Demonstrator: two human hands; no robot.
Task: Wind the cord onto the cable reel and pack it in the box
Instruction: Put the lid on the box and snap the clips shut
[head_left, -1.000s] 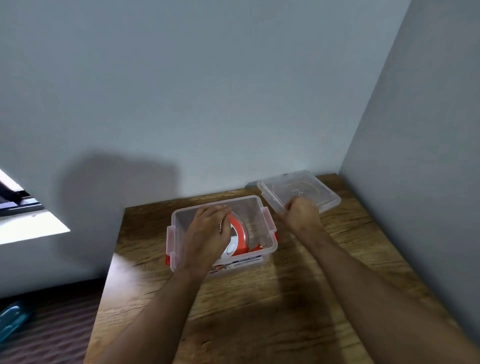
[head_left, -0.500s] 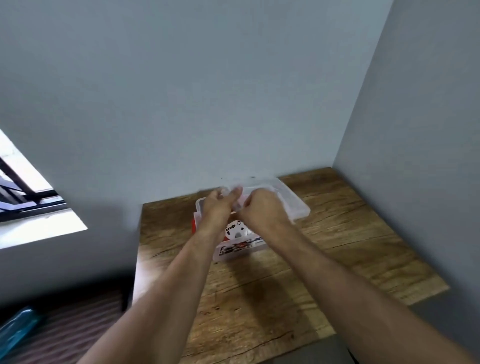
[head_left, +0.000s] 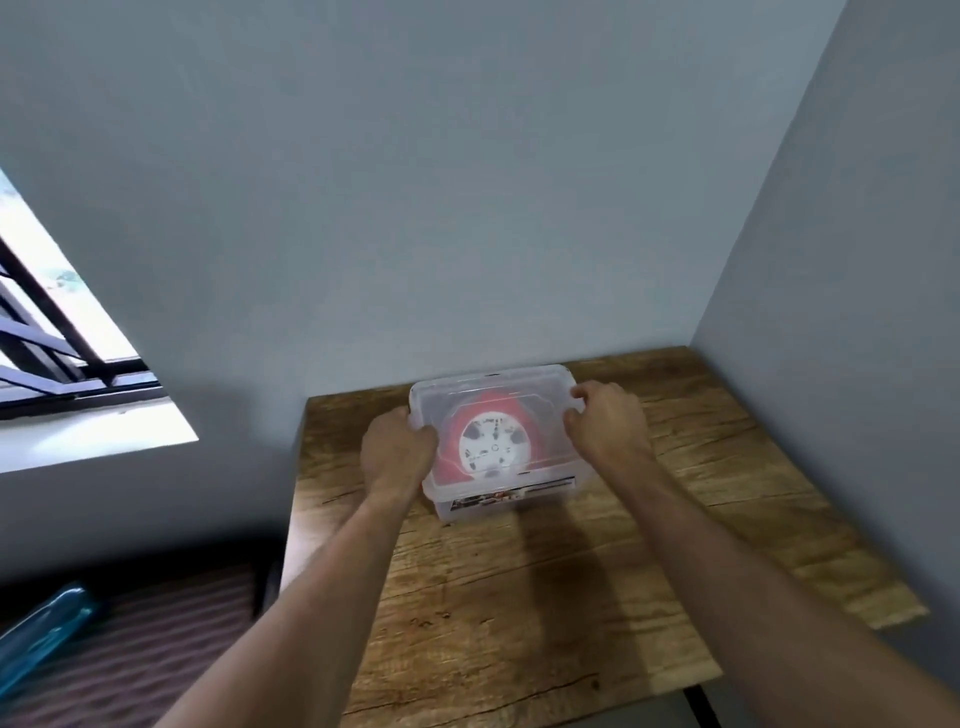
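**Lidded box gripped at both ends**

Head view. A clear plastic box (head_left: 498, 457) stands on a wooden table (head_left: 571, 597) near the back wall, its clear lid (head_left: 493, 387) lying on top. Through the lid shows the red cable reel (head_left: 491, 441) with its white hub, inside the box. The left hand (head_left: 397, 449) grips the box's left end, fingers curled together round the rim and thumb on the lid's edge. The right hand (head_left: 605, 423) grips the right end, fingers curled over the lid's corner. A printed label (head_left: 511, 491) runs along the box's front wall. At far left are a window (head_left: 57, 332) and, lower down, a blue object (head_left: 41, 634) on the floor.
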